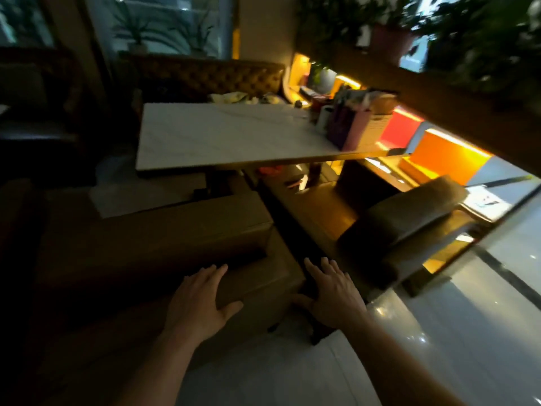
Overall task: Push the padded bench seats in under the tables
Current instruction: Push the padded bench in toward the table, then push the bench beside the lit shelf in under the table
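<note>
A brown padded bench seat stands in front of the white marble table, its near end jutting toward me. My left hand lies flat with spread fingers on the near end of that seat. At the seat's right corner my right hand hovers, fingers apart; whether it touches the seat is unclear in the dim light. A second padded bench seat stands to the right, angled away from the table. The frame is blurred.
A tufted booth sofa runs behind the table. Paper bags and boxes crowd the table's right end. A wooden planter ledge with plants overhangs on the right. Glossy white floor spreads at lower right.
</note>
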Available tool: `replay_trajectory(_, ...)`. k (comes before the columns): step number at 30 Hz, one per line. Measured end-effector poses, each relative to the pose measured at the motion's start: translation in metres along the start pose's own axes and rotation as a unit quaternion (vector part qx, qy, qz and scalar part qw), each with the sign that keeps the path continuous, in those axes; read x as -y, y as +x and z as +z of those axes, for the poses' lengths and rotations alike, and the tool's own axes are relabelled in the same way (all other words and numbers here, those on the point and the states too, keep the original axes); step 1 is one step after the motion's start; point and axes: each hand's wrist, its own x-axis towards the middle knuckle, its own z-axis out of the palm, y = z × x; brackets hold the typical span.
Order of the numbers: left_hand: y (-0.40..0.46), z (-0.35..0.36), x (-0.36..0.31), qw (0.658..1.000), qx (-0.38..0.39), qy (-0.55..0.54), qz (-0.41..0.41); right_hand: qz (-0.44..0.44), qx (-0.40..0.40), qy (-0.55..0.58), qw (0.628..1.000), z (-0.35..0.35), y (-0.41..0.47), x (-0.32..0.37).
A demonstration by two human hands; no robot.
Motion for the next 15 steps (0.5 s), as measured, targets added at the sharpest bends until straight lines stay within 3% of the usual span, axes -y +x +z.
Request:
replay_trajectory(2,0.003,0.005,-0.016,1.000,0.002,-0.009,0.011,-0.001,0.008,0.009,1.000,-0.011,-0.005,-0.013)
replay_trajectory(7,0.009,0.034,-0.156,0.998,-0.006,-0.009,0.068,0.043,-0.019,0.030,0.998,-0.057,-0.042,-0.147)
replay_trajectory(15,0.029,0.108,-0.334,0.997,0.019,0.006,0.080,0.092,-0.032,0.030,0.995,-0.090,-0.071,-0.343)
